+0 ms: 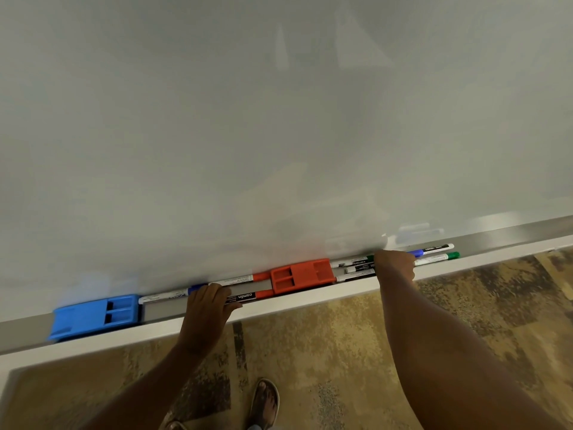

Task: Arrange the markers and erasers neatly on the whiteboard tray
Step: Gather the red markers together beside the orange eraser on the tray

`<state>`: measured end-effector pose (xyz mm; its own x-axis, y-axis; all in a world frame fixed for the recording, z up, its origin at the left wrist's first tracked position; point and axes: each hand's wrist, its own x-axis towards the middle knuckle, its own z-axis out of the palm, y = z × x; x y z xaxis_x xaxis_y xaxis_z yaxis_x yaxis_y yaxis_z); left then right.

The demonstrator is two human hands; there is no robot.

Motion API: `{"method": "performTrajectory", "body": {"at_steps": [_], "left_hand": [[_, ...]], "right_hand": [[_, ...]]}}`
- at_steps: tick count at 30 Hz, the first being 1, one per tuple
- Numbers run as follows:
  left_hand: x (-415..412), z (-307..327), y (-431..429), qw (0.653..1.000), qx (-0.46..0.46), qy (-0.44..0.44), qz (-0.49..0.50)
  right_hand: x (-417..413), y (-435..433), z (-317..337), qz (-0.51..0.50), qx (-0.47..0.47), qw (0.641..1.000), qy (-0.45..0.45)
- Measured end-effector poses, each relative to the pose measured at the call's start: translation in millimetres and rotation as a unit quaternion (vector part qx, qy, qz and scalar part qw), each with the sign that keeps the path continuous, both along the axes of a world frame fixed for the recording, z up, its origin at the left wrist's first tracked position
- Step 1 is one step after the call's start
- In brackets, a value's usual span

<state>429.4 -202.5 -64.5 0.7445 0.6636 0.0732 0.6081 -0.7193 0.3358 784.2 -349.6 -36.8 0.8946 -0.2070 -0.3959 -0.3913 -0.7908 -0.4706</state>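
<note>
The whiteboard tray [161, 313] runs from lower left to upper right. A blue eraser [93, 316] sits at its left. An orange-red eraser [302, 274] lies mid-tray. Between them lie a blue-capped marker [164, 297], a red marker [235, 279] at the back and a black-labelled red marker [246, 296] at the front. My left hand [207, 302] curls over the tray edge onto that front red marker, also covering the blue cap. Right of the orange-red eraser lies a bunch of markers [356, 269]. My right hand [395, 265] is closed over their ends. Beyond it lie a blue marker [434, 249] and a green marker [437, 258].
The whiteboard [279, 119] fills the upper view. Below the tray's white front lip [310, 297] is patterned brown carpet [325, 342]. A sandalled foot [263, 401] stands near the bottom edge.
</note>
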Motion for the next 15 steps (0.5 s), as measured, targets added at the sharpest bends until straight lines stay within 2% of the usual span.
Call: {"method": "performTrajectory", "body": {"at_steps": [8, 15], "left_hand": [[0.9, 0.4, -3.5, 1.0, -0.001, 0.004, -0.002], [9.4, 0.6, -8.4, 0.999, -0.017, -0.019, -0.021]], "right_hand": [[2.5, -2.8, 1.0, 0.02, -0.022, 1.0, -0.006], [5.0, -7.3, 10.8, -0.021, 0.019, 0.999, -0.031]]}}
